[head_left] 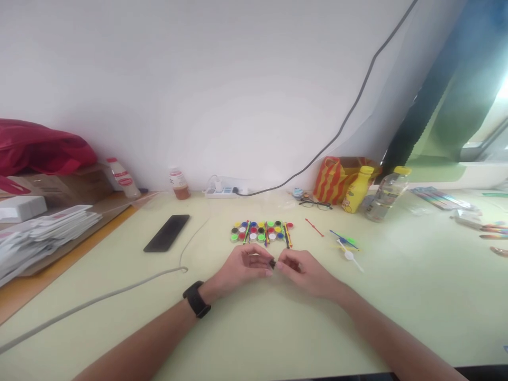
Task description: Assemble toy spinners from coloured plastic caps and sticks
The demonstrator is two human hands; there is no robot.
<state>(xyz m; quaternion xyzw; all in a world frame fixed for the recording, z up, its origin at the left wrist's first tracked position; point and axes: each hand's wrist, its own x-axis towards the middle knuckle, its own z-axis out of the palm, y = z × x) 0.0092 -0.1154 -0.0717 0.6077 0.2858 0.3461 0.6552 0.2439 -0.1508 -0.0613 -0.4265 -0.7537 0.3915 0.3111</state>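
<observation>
My left hand [246,263] and my right hand [304,270] meet over the table. Between their fingertips is a small black piece [272,263], partly covered, too small to tell its kind. Both hands are closed in a pinch on it. Just beyond my hands lie rows of small round caps [253,230] in red, blue, green, yellow, white and black. Thin coloured pointers with arrow tips [267,233] lie among them. To the right are a loose red pointer [314,227], a white pointer with a round hub [349,256], and blue, green and yellow ones [344,239].
A black phone [166,233] and a grey cable [119,290] lie left. Along the wall stand a drink bottle [180,183], a power strip [220,192], glasses [315,204], a striped bag [331,180], a yellow bottle [357,190] and a clear bottle [387,194]. White packets [47,233] pile far left.
</observation>
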